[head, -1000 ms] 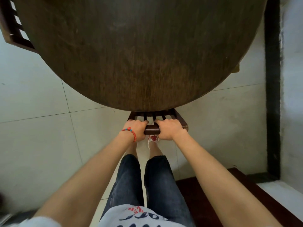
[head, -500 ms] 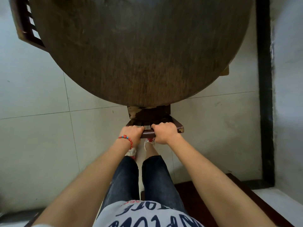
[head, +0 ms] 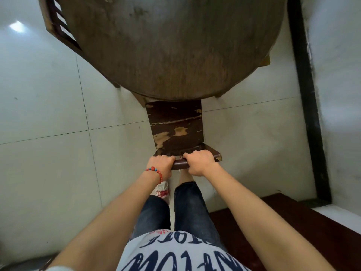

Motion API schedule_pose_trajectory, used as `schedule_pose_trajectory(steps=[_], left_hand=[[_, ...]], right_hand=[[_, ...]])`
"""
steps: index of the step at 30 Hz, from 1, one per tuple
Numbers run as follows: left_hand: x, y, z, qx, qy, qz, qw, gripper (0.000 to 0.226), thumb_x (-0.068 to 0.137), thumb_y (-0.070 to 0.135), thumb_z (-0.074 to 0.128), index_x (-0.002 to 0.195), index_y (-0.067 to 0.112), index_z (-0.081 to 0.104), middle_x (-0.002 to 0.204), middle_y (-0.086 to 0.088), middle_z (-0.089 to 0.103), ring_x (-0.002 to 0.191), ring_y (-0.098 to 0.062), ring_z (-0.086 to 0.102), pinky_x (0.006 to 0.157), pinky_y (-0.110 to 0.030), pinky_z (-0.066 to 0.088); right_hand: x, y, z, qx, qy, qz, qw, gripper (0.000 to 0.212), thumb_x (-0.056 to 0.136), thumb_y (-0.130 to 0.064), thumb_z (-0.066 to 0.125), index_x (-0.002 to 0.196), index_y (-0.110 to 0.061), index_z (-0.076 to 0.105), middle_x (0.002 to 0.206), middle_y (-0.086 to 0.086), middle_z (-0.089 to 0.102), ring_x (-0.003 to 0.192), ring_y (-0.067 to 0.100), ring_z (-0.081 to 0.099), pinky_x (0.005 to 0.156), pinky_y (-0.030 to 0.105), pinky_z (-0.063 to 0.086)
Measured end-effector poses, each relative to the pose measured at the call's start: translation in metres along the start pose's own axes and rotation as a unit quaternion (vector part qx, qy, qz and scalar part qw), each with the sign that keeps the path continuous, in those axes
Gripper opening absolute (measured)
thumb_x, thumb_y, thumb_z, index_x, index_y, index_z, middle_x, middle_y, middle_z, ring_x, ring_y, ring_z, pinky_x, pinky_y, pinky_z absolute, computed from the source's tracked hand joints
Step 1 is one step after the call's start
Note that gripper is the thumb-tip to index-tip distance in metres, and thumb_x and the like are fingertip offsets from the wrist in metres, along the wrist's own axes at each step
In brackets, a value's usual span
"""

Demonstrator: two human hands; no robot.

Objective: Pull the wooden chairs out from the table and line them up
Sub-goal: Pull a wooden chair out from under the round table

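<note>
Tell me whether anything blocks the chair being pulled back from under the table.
Only the person's own legs, directly behind the chair. The left hand and right hand grip its top rail; the seat's far end remains under the table. Tiled floor alongside looks free.

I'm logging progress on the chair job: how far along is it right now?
Done: nothing lined up in view. In hand: left hand and right hand grip the near chair, its seat mostly out from the round table. Left: the chair at upper left sits tucked in.
</note>
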State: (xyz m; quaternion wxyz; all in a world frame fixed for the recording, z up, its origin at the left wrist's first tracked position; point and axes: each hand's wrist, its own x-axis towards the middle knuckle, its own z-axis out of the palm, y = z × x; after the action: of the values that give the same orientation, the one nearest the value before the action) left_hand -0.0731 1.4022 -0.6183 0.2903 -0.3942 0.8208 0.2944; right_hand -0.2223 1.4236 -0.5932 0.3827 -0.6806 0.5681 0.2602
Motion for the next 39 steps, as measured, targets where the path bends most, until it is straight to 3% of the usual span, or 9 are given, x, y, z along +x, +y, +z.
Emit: schedule_pose_trajectory(steps=[10,20,27,35,39], left_hand=[[-0.029,-0.001,0.031,0.012,-0.008,0.019,1.0,0.028,0.086,0.022,0.048,0.113,0.021,0.051,0.106,-0.005,0.065,0.097,-0.025,0.061,0.079,-0.034,0.047],[-0.02,0.015,0.073,0.027,-0.028,0.033,0.999,0.031,0.088,0.022,0.048,0.119,0.018,0.048,0.106,-0.008,0.064,0.098,-0.027,0.06,0.084,-0.035,0.044],[-0.022,0.014,0.088,0.016,-0.052,0.043,0.998,0.031,0.088,0.031,0.05,0.117,0.021,0.049,0.105,-0.006,0.065,0.098,-0.024,0.06,0.091,-0.035,0.04],[-0.033,0.003,0.1,-0.063,-0.111,0.052,0.99,0.035,0.085,0.022,0.052,0.121,0.021,0.05,0.115,-0.005,0.061,0.108,-0.022,0.055,0.099,-0.035,0.035],[-0.034,0.0,0.095,-0.101,-0.119,0.033,0.987,0.044,0.08,0.028,0.061,0.122,0.022,0.051,0.117,-0.005,0.059,0.11,-0.022,0.053,0.096,-0.033,0.038]], right_hand=[[-0.021,-0.026,0.034,0.023,-0.01,0.017,1.0,0.037,0.081,-0.019,0.051,0.118,-0.019,0.048,0.105,0.009,0.065,0.096,0.031,0.062,0.077,0.038,0.044],[-0.022,-0.016,0.083,0.02,0.007,0.018,1.0,0.038,0.081,-0.02,0.051,0.118,-0.016,0.047,0.109,0.011,0.065,0.102,0.032,0.06,0.084,0.039,0.043],[-0.023,-0.02,0.11,0.055,-0.009,0.016,0.998,0.045,0.082,-0.024,0.053,0.125,-0.014,0.042,0.112,0.011,0.064,0.103,0.032,0.06,0.087,0.042,0.042],[-0.025,-0.02,0.127,0.118,-0.092,0.013,0.989,0.062,0.081,-0.016,0.051,0.139,-0.019,0.028,0.127,0.01,0.056,0.114,0.031,0.053,0.096,0.043,0.04],[-0.022,-0.021,0.12,0.136,-0.128,0.009,0.982,0.067,0.08,-0.03,0.057,0.14,-0.019,0.028,0.128,0.01,0.054,0.116,0.031,0.052,0.097,0.043,0.039]])
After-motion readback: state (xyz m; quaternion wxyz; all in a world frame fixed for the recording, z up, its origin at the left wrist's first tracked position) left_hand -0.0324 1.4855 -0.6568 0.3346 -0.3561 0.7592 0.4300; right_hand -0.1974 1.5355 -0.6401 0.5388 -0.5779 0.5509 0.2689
